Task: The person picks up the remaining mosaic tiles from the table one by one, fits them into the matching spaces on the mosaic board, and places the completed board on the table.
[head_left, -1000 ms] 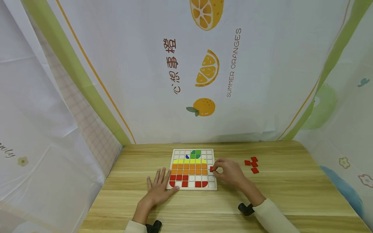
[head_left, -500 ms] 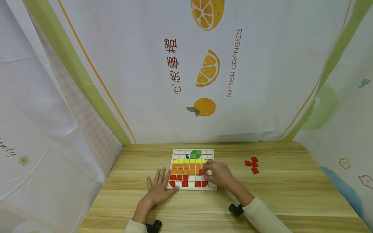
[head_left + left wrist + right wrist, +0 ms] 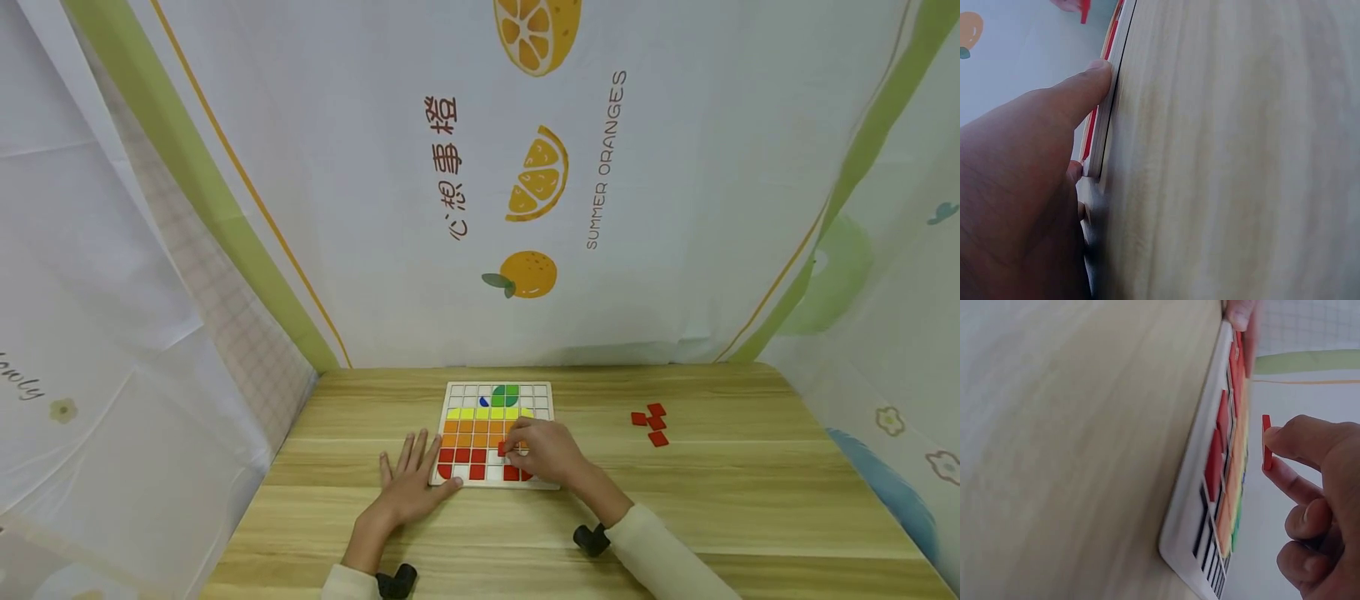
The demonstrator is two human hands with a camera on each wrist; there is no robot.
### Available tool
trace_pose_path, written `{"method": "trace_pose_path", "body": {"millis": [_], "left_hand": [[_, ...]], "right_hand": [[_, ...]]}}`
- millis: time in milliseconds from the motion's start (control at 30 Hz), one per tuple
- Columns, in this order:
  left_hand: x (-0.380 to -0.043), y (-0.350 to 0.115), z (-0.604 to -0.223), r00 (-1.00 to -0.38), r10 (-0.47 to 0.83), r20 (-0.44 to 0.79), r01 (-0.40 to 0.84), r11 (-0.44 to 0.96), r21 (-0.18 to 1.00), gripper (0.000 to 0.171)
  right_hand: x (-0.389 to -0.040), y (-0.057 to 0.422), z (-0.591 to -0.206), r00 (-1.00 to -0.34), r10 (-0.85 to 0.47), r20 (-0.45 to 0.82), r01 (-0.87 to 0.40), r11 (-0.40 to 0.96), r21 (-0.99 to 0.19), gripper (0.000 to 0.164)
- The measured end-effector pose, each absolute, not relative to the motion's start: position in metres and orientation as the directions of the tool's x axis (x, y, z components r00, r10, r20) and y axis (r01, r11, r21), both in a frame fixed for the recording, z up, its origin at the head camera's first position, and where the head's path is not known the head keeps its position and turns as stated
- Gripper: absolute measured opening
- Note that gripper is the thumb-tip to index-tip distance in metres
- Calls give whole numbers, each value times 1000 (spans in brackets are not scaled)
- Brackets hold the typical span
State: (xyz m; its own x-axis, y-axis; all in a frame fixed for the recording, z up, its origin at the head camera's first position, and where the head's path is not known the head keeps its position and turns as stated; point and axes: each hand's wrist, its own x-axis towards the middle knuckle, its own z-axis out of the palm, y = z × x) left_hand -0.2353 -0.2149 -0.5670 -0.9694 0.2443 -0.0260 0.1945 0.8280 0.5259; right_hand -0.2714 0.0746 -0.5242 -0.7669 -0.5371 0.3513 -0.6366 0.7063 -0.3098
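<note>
On the table lies a square white grid board (image 3: pixel 461 479) filled with rows of yellow, orange and red tiles, plus green and blue pieces near its far edge. My right hand (image 3: pixel 551 450) pinches a red square tile (image 3: pixel 1267 442) between thumb and index finger; the right wrist view shows it on edge, held above the board. My left hand (image 3: pixel 408 492) rests at the board's near left corner with fingers spread. Its thumb (image 3: pixel 1094 78) touches the board's near edge in the left wrist view. White cells show among the red tiles in the near rows.
Several loose red tiles (image 3: pixel 657 422) lie on the wooden table (image 3: pixel 720 492) to the right of the board. A white cloth printed with oranges (image 3: pixel 528 275) hangs behind the table's far edge. Each wrist wears a black camera mount (image 3: pixel 591 540).
My right hand has moved left from the board's right edge to over its red rows, carrying the red tile. The left hand has stayed in place.
</note>
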Motion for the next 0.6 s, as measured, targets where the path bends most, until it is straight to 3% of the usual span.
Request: {"method": "trace_pose_path", "body": {"millis": [600], "left_hand": [[-238,-215,-571,-974,222,-51,169,855,491,96]], "right_hand": [[-273,55,-532,-781,-587,212,-624,717,-311,7]]}}
